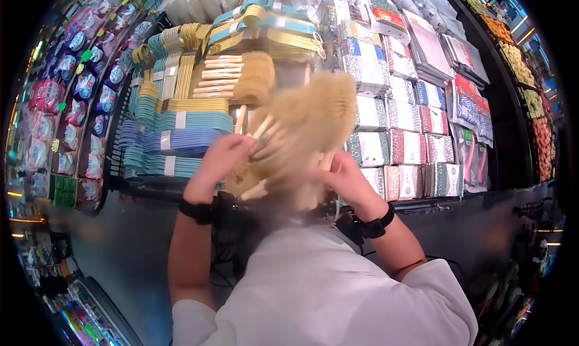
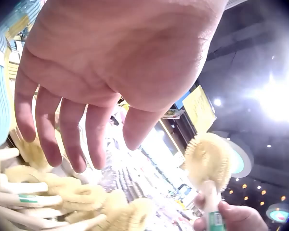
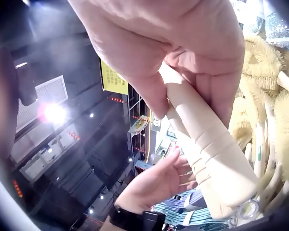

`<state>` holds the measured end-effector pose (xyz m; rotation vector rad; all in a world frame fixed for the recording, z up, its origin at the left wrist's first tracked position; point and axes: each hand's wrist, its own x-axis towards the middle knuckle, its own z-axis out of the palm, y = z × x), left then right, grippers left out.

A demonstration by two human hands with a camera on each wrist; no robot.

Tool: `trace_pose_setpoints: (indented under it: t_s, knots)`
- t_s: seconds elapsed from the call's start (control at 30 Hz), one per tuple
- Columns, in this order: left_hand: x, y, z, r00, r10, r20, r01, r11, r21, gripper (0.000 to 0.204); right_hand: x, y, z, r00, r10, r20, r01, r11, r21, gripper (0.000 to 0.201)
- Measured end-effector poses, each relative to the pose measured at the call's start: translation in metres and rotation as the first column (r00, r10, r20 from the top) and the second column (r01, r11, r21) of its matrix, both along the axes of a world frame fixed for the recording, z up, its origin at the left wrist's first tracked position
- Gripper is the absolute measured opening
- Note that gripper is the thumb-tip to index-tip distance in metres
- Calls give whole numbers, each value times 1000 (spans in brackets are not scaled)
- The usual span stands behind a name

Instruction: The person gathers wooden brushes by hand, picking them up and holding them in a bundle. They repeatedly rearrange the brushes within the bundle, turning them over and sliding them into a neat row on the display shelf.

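**Brushes being sorted at the shelf**

Brush (image 3: 209, 144): the right hand (image 3: 183, 53) grips its pale wooden handle, fingers curled round it. The left hand (image 2: 101, 72) hovers spread, fingers relaxed, holding nothing, just above the heap of brushes (image 2: 62, 202). Judged step: arranging stock; next calls for placing this brush. Beyond, shelves (image 1: 386, 104) hold packaged goods.

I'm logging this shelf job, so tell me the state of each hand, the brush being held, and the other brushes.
Left hand: open, fingers straight, holding nothing.
Right hand: curled round the brush handle.
Brush: held by its handle, off the shelf.
Other brushes: lying piled together below the left hand.
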<state>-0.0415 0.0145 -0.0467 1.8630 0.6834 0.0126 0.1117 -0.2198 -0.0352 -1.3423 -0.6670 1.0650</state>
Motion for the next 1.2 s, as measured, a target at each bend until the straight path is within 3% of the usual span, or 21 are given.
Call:
trace_pose_setpoints:
  t_s: [0.03, 0.13, 0.27, 0.33, 0.37, 0.4, 0.43, 0.5, 0.6, 0.63, 0.7, 0.77, 0.87, 0.93, 1.03, 1.07, 1.17, 1.2]
  knots:
    - [-1, 8, -5, 1000, 15, 17, -15, 1000, 22, 28, 3, -3, 6, 995, -14, -95, 16, 1000, 14, 29]
    - [2, 36, -40, 987, 11, -163, -24, 997, -77, 30, 3, -6, -2, 984, -19, -179, 28, 999, 44, 28]
    - [26, 48, -80, 968, 45, -245, 18, 969, 248, 34, -5, -3, -3, 974, -69, -218, 71, 997, 1, 29]
    - [42, 54, -96, 961, 28, -276, 101, 891, 442, 38, -6, -3, -4, 989, -2, -147, 2, 1000, 1, 30]
    - [49, 57, -104, 926, 11, -378, 161, 894, 418, 38, -4, -4, -3, 994, 26, -106, -26, 1000, -3, 31]
    - [53, 64, -111, 881, -10, -473, 219, 894, 391, 38, -2, -5, 12, 997, 78, 18, -75, 990, -123, 33]
    - [59, 70, -120, 827, -29, -561, 275, 891, 360, 38, -2, -8, 8, 997, 68, 24, -65, 993, -102, 32]
    - [55, 76, -150, 864, -51, -500, 304, 846, 439, 39, -5, -11, -4, 996, 55, 63, -53, 998, -34, 32]
    - [53, 69, -135, 876, 74, -477, 186, 860, 476, 33, -2, -14, 23, 995, 40, -86, -55, 984, -171, 31]
    - [52, 72, -130, 865, 83, -494, 192, 856, 480, 31, -2, -14, 24, 994, 13, -105, -29, 989, -144, 31]
    - [48, 68, -117, 929, 122, -348, 98, 828, 552, 29, -2, -15, 22, 987, -33, -158, 17, 995, -99, 29]
    - [44, 52, -78, 944, 208, -257, -19, 810, 586, 27, 3, -15, 19, 990, -14, -138, 2, 996, -89, 25]
    - [40, 15, 8, 968, 97, -232, 27, 878, 478, 28, 9, -11, 18, 999, -25, -41, 22, 996, -89, 20]
    - [28, -4, 54, 971, -114, -211, 210, 828, 520, 20, 11, -9, 2, 987, -102, 120, 111, 991, -70, 18]
    - [27, -27, 104, 875, -378, -304, 485, 704, 519, 22, 18, -14, 3, 964, -228, 139, 243, 964, -110, 14]
    - [27, -31, 110, 820, -449, -355, 573, 649, 500, 24, 16, -15, 20, 963, -269, -8, 264, 951, -164, 15]
    - [18, -44, 89, 749, -635, -187, 553, 446, 704, 24, 12, -20, 27, 983, -181, 6, 181, 978, -100, 27]
    - [27, -53, 99, 674, -628, -390, 717, 429, 549, 29, 8, -21, 34, 993, -102, 57, 108, 987, -122, 31]
